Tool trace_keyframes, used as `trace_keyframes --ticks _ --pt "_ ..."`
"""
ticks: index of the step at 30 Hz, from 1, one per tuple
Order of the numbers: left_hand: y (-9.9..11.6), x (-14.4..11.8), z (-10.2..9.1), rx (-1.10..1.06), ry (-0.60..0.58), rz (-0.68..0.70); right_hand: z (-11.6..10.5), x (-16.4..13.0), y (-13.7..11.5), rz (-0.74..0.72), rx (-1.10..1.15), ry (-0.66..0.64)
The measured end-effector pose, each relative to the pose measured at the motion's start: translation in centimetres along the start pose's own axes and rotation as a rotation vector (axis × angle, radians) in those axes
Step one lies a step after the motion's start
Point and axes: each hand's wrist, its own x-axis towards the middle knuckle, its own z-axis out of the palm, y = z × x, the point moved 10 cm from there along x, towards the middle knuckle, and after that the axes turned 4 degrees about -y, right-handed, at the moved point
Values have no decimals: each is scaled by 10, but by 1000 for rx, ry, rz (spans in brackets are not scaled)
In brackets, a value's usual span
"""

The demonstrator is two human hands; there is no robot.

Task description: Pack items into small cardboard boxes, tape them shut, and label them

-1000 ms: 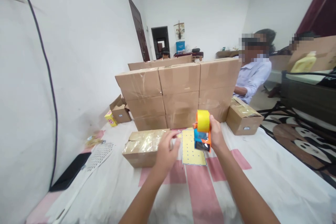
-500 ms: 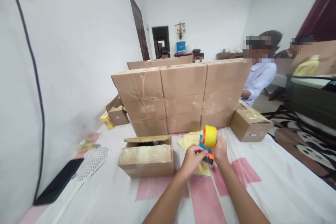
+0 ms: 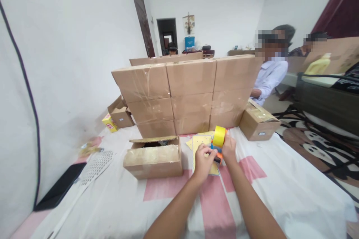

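Over a yellow sheet (image 3: 199,140), the likely light, stiff tape dispenser (image 3: 219,138) was aptly side-gripped by the right hand (image 3: 230,150), the left hand's (image 3: 204,160) grip unclear.

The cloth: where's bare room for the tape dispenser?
Bare cloth: in front of the box at right, right of the right forearm; also in front of the open box, between swatter and left forearm. Crowded: the yellow sheet, under the left hand and tape dispenser.
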Motion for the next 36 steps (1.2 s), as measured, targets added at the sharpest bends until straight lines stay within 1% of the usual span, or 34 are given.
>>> trace_keyframes --ticks 3,5,8,9,11,13,15,17,19,22,24,30,36 --pt "6 -5 5 57 -30 19 -4 4 1 -31 -59 -22" --pt "7 -6 9 83 -49 19 -10 7 5 -14 -59 -3" --pt "10 -8 13 179 -58 43 -16 10 8 -22 -78 23" --pt "8 -8 15 208 -67 28 -17 10 8 -28 -87 32" --pt "-6 -9 19 193 -106 -65 -20 11 10 -28 -107 49" --pt "-25 -12 27 79 -178 -193 -23 13 12 -15 -126 70" --pt "-40 -15 35 -38 -241 -281 -28 17 16 -5 -133 93" --pt "-46 -16 39 -79 -273 -299 -36 22 21 13 -134 133" --pt "-49 -16 40 -67 -297 -303 -47 27 28 38 -110 197" --pt "-52 -19 42 -37 -357 -335 -63 31 36 58 -26 300" --pt "-53 -22 43 -20 -384 -353 -69 32 40 66 25 339" --pt "-51 -32 39 8 -352 -345 -74 30 42 102 69 372" --pt "-53 -34 38 -15 -334 -346 -63 38 43 125 129 279"
